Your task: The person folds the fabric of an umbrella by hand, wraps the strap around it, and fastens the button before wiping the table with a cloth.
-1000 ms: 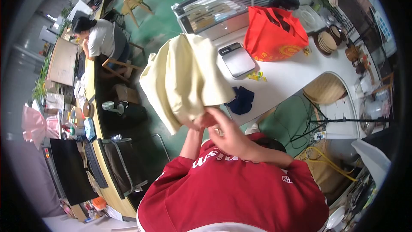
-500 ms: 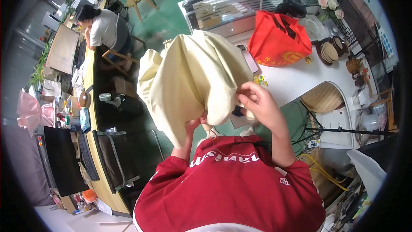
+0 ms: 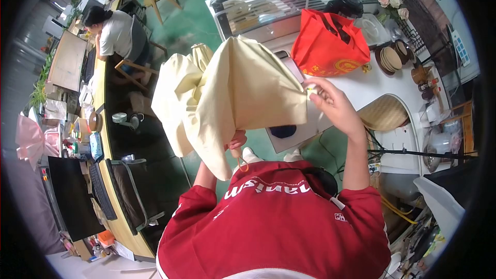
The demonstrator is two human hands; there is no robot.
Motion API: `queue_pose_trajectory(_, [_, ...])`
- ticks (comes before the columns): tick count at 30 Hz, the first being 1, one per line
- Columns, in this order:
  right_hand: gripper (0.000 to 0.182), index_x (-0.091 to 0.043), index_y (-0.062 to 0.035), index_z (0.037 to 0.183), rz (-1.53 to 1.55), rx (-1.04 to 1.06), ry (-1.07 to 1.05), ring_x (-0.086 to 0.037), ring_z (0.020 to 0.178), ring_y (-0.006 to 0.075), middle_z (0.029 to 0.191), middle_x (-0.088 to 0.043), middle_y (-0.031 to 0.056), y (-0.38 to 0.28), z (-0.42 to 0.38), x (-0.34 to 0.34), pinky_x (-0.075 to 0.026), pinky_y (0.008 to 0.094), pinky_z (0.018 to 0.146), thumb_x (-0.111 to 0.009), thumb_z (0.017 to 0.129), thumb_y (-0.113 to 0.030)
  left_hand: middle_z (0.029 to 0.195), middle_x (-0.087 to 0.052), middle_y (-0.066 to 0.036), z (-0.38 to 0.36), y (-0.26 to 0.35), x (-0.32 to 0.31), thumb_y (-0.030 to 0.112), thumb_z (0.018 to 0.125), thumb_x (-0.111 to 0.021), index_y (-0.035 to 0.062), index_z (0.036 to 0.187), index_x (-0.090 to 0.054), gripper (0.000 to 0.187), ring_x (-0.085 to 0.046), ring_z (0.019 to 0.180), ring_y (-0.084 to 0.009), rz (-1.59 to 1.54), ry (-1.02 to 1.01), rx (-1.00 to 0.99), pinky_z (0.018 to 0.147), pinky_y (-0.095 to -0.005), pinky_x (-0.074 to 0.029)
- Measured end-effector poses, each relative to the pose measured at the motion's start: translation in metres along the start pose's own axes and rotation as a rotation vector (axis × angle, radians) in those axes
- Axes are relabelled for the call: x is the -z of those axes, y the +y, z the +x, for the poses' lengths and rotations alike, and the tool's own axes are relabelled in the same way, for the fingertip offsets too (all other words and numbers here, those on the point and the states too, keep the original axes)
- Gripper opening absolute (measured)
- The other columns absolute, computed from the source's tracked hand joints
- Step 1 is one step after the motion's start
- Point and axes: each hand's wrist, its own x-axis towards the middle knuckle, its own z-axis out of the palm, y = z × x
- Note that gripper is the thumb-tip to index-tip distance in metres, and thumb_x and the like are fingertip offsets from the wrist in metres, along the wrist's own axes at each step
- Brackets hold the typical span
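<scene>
A pale yellow umbrella point(image 3: 227, 88), loosely folded with its cloth in slack pleats, hangs in front of my chest. My left hand point(image 3: 237, 140) is wrapped round its shaft just above the wooden handle point(image 3: 236, 153), partly hidden under the cloth; a brown cord loop point(image 3: 243, 165) dangles below. At the cloth's right corner, my right hand point(image 3: 326, 97) pinches the edge between thumb and fingers, stretching that panel out flat to the right.
Behind the umbrella, a white desk point(image 3: 356, 85) bears a red bag point(image 3: 330, 44), a phone and a woven mat point(image 3: 383, 112). A person point(image 3: 114, 33) sits at the long desk on the left. A black chair point(image 3: 132, 191) stands at lower left.
My right hand has moved right and slightly up, pulling the cloth's corner outward, so that a panel is now spread. The umbrella and my left hand have shifted slightly left.
</scene>
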Motion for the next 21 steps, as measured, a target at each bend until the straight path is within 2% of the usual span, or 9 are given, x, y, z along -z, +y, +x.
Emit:
queue_pose_trajectory(4, [0.034,-0.05,-0.0037,0.115,-0.087,0.137,0.053,-0.047,0.075,0.009,0.078,-0.049,0.0036,0.015,0.014,-0.001,-0.04,0.0214,0.068,-0.056,0.085,-0.018,0.059,-0.052,-0.006,-0.025,-0.008,0.003,0.016,0.078,-0.058,0.0006,0.082,-0.053,0.016,-0.046,0.045,-0.007,0.083,0.03,0.017,0.042,-0.022,-0.034])
queue_pose_trajectory(8, [0.027,-0.055,-0.0016,0.102,-0.14,0.096,0.167,-0.046,0.066,0.0071,0.07,-0.049,0.0015,0.033,0.02,-0.003,-0.039,0.0209,0.06,-0.058,0.084,-0.021,0.059,-0.052,-0.006,0.011,0.008,-0.004,0.016,0.078,-0.058,0.0006,0.082,-0.054,0.016,-0.046,0.045,-0.0072,0.152,0.078,0.01,0.042,-0.0222,-0.034])
queue_pose_trajectory(10, [0.021,-0.056,-0.0012,0.087,-0.139,-0.186,-0.129,-0.042,0.055,0.0043,0.059,-0.046,-0.0024,0.037,0.02,0.012,-0.035,0.0199,0.051,-0.058,0.084,-0.022,0.059,-0.052,-0.006,0.004,0.011,0.007,0.016,0.078,-0.058,0.0006,0.081,-0.054,0.016,-0.046,0.045,-0.0073,0.179,0.115,0.011,0.042,-0.0223,-0.034])
queue_pose_trajectory(13, [0.019,-0.055,-0.0029,0.077,-0.055,-0.171,-0.197,-0.037,0.048,0.0024,0.052,-0.042,-0.0061,0.053,0.017,0.021,-0.03,0.0191,0.046,-0.056,0.085,-0.021,0.059,-0.052,-0.006,0.01,0.019,0.017,0.016,0.078,-0.058,0.0006,0.081,-0.054,0.016,-0.046,0.045,-0.0075,0.22,0.164,0.022,0.043,-0.0225,-0.034])
queue_pose_trajectory(15, [0.019,-0.055,-0.0025,0.079,0.016,-0.18,-0.265,-0.038,0.049,0.0022,0.054,-0.044,-0.0056,0.049,0.013,0.017,-0.03,0.0186,0.046,-0.055,0.085,-0.02,0.059,-0.052,-0.007,0.011,0.022,0.02,0.016,0.078,-0.058,0.0006,0.081,-0.054,0.016,-0.046,0.045,-0.0076,0.248,0.187,0.035,0.043,-0.0226,-0.034])
queue_pose_trajectory(17, [0.018,-0.055,-0.0021,0.081,0.09,-0.194,-0.327,-0.039,0.05,0.0019,0.055,-0.046,-0.005,0.043,0.008,0.012,-0.03,0.018,0.046,-0.054,0.086,-0.02,0.05,-0.041,-0.002,0.015,0.029,0.018,0.009,0.075,-0.053,0.0077,0.064,-0.048,0.012,-0.039,0.043,-0.0111,0.175,0.134,0.019,0.04,-0.0247,-0.031])
queue_pose_trajectory(18, [0.018,-0.055,-0.002,0.084,0.159,-0.198,-0.338,-0.04,0.049,0.0014,0.056,-0.048,-0.0039,0.039,0.006,0.009,-0.029,0.0168,0.045,-0.054,0.086,-0.02,0.052,-0.042,0.0,0.01,0.049,0.007,0.011,0.076,-0.056,0.0076,0.069,-0.049,0.012,-0.038,0.043,-0.0103,0.454,0.184,0.107,0.04,-0.025,-0.031])
queue_pose_trajectory(19, [0.018,-0.055,-0.0019,0.087,0.228,-0.201,-0.35,-0.041,0.049,0.0008,0.057,-0.05,-0.0028,0.035,0.003,0.006,-0.029,0.0156,0.044,-0.054,0.086,-0.02,0.052,-0.042,0.0,0.016,0.044,0.011,0.011,0.076,-0.056,0.0076,0.069,-0.049,0.012,-0.038,0.043,-0.0103,0.448,0.185,0.111,0.04,-0.025,-0.031])
queue_pose_trajectory(21, [0.018,-0.054,-0.0019,0.089,0.24,-0.213,-0.369,-0.041,0.049,0.0008,0.058,-0.052,-0.0021,0.029,-0.001,0.002,-0.029,0.0155,0.044,-0.053,0.087,-0.02,0.056,-0.043,0.0,0.033,0.022,0.028,0.009,0.077,-0.057,0.0061,0.085,-0.052,0.01,-0.037,0.045,-0.0094,0.043,0.19,0.088,0.041,-0.0238,-0.03])
